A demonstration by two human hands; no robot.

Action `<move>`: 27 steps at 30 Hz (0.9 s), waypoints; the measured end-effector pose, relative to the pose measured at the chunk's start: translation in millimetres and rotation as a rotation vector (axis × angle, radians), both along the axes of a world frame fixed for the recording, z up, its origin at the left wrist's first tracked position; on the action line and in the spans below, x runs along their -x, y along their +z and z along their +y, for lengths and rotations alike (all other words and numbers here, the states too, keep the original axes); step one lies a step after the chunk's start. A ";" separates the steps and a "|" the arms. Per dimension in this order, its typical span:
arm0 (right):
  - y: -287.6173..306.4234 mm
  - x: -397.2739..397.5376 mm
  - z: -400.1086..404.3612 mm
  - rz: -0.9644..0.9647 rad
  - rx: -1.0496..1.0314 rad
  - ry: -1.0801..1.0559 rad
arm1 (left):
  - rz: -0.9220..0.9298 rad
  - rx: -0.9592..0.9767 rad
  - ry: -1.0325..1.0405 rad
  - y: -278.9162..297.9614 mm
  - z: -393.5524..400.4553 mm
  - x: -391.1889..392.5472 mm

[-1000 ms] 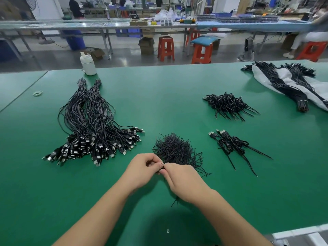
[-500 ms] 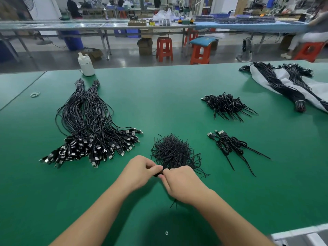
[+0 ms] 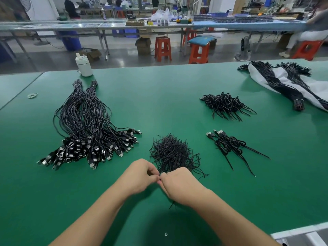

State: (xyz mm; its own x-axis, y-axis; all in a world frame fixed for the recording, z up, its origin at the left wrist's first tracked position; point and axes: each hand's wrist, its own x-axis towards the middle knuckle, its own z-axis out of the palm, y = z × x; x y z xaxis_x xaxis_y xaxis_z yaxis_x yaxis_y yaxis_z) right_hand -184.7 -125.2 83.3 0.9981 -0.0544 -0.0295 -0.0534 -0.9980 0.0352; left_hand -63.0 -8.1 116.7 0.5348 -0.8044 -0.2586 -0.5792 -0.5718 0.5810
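On the green bench [image 3: 177,89], everything is placed from the heap of short black ties [image 3: 171,153] at its middle.

- Far left of the heap and further back, a few pale rubber bands [image 3: 32,95] lie flat.
- Behind the heap and to its left stands a white bottle [image 3: 84,66], close to the bench's far edge.
- Just left of the heap lie two long bundles of black USB cables [image 3: 85,125], plugs fanned out toward the heap.
- The left hand [image 3: 140,176] sits at the heap's near-left edge, fingers curled in, fingertips pinched against those of the other hand.
- The right hand [image 3: 182,187] sits at the heap's near edge, also curled tight. Between them the hands pinch a thin black strand [image 3: 172,205], whose loose end pokes out under the right hand, nearer the person than the heap.
- Right of the heap lies a small group of coiled cables [image 3: 229,144].
- Behind that, right of the heap and further back, is a bigger pile of coiled cables [image 3: 225,105].
- Far right of the heap and back, tied cable bundles [image 3: 276,84] rest on a white bag [image 3: 317,89].
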 end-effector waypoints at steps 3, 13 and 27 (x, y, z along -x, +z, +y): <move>-2.6 -1.3 0.3 -0.013 0.015 0.020 | -0.151 -0.041 -0.027 1.8 -1.6 5.4; 3.5 -0.4 -11.8 -0.504 0.065 0.045 | -0.158 -0.004 0.071 -2.6 2.5 -4.1; 0.7 8.1 -13.0 -0.731 -0.141 0.240 | 0.776 0.274 0.190 2.4 15.8 -16.0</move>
State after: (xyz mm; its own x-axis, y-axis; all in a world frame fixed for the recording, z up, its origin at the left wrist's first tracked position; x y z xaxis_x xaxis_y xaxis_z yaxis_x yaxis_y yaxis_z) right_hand -192.8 -138.3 84.0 0.7506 0.1204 0.6497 0.2033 -0.9777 -0.0537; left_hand -47.0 7.7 119.1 0.4185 -0.8068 -0.4171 0.1328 -0.3999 0.9069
